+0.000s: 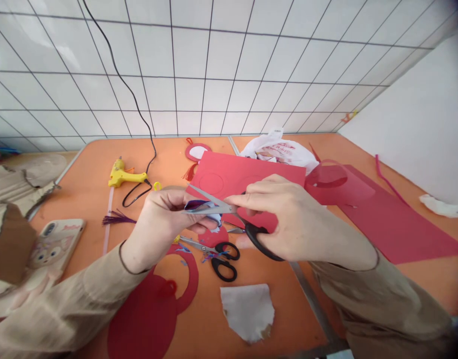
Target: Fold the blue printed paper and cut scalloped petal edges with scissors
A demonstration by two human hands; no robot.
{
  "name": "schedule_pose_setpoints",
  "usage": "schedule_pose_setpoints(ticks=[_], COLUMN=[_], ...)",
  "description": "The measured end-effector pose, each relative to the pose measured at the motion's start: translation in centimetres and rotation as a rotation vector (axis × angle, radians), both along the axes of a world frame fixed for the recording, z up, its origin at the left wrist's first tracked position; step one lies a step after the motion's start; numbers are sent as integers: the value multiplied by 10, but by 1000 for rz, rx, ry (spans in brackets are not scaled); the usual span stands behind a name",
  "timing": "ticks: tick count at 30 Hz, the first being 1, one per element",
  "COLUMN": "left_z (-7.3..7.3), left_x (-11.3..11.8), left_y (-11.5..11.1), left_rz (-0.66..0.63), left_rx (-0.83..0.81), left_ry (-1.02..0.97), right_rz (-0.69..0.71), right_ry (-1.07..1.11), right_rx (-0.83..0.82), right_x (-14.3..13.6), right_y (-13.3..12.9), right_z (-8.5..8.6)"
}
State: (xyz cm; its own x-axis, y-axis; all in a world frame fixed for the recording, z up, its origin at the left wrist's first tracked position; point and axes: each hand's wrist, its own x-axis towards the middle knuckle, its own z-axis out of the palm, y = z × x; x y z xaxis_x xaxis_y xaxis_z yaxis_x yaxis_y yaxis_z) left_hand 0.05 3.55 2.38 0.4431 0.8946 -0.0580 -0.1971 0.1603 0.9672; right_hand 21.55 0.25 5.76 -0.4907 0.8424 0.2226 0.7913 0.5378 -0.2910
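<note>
My right hand grips black-handled scissors, whose blades are spread apart and point left. Pinched in my left hand is a small piece of blue and purple patterned material; the blades cross right at it, and its exact kind is unclear. Below the hands a second pair of black-handled scissors lies on the table, with colourful scraps about it. Behind them rests a red sheet marked with a drawn circle. A red ring and a large red disc lie nearer me.
On the orange table are a yellow glue gun with a black cord, a purple tassel, a phone, cardboard, a greyish-white scrap, a white plastic bag and a long red sheet. A tiled wall stands behind.
</note>
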Motion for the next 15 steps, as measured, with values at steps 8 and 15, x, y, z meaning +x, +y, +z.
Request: schedule_pose_setpoints(ticks=[8, 15], left_z=[0, -1], left_x=[0, -1], left_y=[0, 1], left_rz=[-18, -40], left_rx=[-6, -45], left_ry=[-19, -27], right_rz=[-8, -4], right_ry=[-25, -18], right_rx=[-6, -20], right_x=[0, 0], right_y=[1, 1], right_z=[-1, 1])
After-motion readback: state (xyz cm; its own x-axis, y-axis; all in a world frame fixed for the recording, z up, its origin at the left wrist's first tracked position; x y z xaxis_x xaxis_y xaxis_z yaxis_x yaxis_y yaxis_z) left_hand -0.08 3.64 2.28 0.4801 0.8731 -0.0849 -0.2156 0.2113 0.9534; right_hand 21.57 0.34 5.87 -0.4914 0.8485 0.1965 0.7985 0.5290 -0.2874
